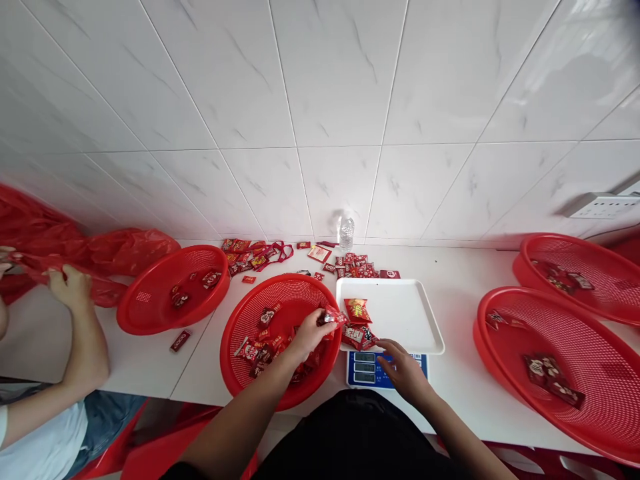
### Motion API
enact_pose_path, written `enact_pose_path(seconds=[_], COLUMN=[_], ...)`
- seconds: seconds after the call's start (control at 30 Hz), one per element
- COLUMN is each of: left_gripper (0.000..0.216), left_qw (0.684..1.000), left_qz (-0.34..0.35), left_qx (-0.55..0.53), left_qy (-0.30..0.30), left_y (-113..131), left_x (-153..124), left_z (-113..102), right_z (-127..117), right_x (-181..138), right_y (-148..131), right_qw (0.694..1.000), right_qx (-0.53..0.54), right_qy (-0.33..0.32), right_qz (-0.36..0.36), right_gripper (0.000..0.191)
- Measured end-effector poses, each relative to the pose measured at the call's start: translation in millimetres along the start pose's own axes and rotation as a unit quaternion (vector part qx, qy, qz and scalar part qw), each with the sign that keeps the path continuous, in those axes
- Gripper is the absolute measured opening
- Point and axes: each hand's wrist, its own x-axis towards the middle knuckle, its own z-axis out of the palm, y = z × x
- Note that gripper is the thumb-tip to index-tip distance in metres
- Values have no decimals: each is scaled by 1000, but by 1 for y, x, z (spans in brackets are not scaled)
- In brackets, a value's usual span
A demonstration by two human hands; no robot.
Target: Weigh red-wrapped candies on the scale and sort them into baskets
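My left hand (311,331) reaches over the right rim of a red mesh basket (300,293) and pinches a red candy packet (334,317) at the left edge of a white tray (400,313). The tray sits on a blue digital scale (370,369) and holds an orange-and-red snack packet (357,310) and a few red packets (359,336). My right hand (403,370) rests on the scale's front panel with fingers stretched toward the tray's near edge, holding nothing. More red packets (263,340) lie inside the basket.
Another person's hand (70,287) at the far left grips red plastic bags (75,257). A second red basket (170,293) stands left; two more red baskets (565,373) (585,273) stand right. Loose red packets (350,267) and a water bottle (346,233) sit by the tiled wall.
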Motion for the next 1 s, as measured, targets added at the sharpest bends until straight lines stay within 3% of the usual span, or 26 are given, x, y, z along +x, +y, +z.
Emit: enact_pose_path(seconds=[0.2,0.3,0.4,0.6,0.77,0.93,1.0], left_gripper=[26,28,35,44,37,30,43], left_qw=[966,950,949,952,956,953,955], left_qz=[30,41,98,137,158,160,127], left_qx=[251,300,295,272,246,241,255], left_qy=[-61,-74,-56,12,39,94,80], left_y=[5,5,5,1,-9,-26,-35], left_x=[18,28,37,47,44,25,10], left_z=[37,50,56,49,37,19,13], right_z=[6,9,8,4,4,-1,-6], right_x=[5,11,16,14,13,37,55], right_y=[-10,-12,-10,-1,3,4,4], right_qw=[994,988,987,990,990,988,987], right_qx=[-93,-130,-144,-138,-130,-140,-146], right_qy=[10,9,13,23,36,59,63], right_qz=[-62,-78,-66,-28,-30,-18,-2], right_gripper=[41,43,44,40,40,46,51])
